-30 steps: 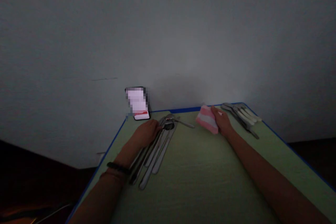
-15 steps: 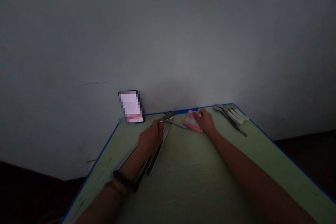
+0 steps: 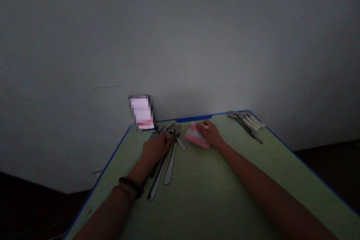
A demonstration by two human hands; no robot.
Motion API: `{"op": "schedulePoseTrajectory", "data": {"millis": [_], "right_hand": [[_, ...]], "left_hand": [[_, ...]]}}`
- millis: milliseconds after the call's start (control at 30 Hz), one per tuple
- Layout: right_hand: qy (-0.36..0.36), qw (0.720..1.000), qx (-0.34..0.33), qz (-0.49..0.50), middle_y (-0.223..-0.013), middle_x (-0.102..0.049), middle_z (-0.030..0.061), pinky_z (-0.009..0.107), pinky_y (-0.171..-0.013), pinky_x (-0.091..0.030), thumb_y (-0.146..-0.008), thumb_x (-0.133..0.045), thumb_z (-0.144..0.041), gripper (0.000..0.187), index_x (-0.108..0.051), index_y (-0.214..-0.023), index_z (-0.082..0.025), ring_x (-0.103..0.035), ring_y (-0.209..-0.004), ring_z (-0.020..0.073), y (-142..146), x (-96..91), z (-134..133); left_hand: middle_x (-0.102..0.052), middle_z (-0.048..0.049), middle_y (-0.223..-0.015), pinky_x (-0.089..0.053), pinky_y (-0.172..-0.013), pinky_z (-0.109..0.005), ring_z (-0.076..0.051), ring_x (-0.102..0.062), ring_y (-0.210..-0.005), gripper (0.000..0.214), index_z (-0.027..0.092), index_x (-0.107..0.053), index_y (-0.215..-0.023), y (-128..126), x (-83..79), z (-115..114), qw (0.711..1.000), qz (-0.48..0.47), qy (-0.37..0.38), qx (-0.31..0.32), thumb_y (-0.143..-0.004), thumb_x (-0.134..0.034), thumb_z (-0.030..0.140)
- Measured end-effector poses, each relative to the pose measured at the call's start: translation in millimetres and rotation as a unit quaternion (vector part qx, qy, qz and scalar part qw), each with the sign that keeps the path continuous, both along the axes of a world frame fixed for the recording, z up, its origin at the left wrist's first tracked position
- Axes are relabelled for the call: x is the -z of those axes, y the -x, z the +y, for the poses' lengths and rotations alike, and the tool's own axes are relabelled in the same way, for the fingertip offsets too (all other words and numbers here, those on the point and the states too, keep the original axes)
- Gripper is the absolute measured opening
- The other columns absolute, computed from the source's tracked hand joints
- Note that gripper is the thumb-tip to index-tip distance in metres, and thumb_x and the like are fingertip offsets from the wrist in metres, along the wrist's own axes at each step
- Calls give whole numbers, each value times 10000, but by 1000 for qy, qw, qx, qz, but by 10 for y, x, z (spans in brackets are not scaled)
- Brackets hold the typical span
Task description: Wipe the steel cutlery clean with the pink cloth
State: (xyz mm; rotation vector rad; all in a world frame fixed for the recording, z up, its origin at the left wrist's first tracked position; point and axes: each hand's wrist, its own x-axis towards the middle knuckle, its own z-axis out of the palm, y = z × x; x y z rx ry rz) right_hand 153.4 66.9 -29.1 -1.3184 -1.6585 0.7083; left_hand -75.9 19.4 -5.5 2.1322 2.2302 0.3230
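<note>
My left hand (image 3: 156, 149), with a dark bracelet at the wrist, rests low over a loose pile of metal cutlery. Its thumb and fingers are apart among the pieces, and part of the fingertips is hidden. Just right of the thumb lies a spoon (image 3: 181, 144), its handle pointing to the lower right. Long-handled pieces, including one with a flat metal handle (image 3: 168, 174), stretch toward me from under the hand. Farther right, my right hand (image 3: 211, 134) is closed on a folded pink and white cloth (image 3: 197, 137), which is close to the tabletop.
A phone (image 3: 143, 111) with a lit, blurred screen leans against the wall (image 3: 197, 45) at the table's back left. At the back right lies a group of metal cutlery and several white-handled pieces (image 3: 251, 122). The green table (image 3: 213, 187) has a blue edge.
My left hand has lowered to the pile, and the spoon that was raised by it now lies there. My right hand has moved left and toward me with the cloth.
</note>
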Motion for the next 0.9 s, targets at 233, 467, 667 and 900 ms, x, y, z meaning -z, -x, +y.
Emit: {"op": "schedulePoseTrajectory", "data": {"millis": [233,467,667,900], "right_hand": [[82,956,-23,281,-1003,-622,75,288,-714,-485,-670,-571,-342,477,-469,-1100,-163,-604,-825,164,-231,25,107],[125,922,-84,356,-920,-666,85,345,-746,-496,-638,-602,-265,335,-544,-947,-150,-633,-786,194,-475,61,75],[69,955,-55,283,-1037,-638,68,332,-814,-474,-696,-561,-326,384,-510,-1048,-182,-606,-885,182,-459,104,47],[82,974,-47,205,-959,-637,66,320,-773,-458,-669,-600,-312,378,-544,-1008,-153,-579,-832,182,-459,-35,-37]], "left_hand": [[-633,-117,-835,-443,-721,-390,-262,-625,-807,330,172,-520,-968,-9,-118,-17,992,-113,-18,49,-911,-256,363],[-611,-26,-683,-456,-557,-248,-129,-567,-562,349,157,-531,-993,-392,-155,-178,903,-396,48,160,-922,-265,370],[-610,-9,-664,-436,-461,-237,-134,-581,-514,311,159,-510,-1043,-717,-16,-303,708,-683,166,68,-847,-474,398],[-450,85,-509,-318,-347,-173,-77,-432,-360,288,177,-494,-1081,-709,-2,-349,717,-679,152,53,-816,-435,274]]}}
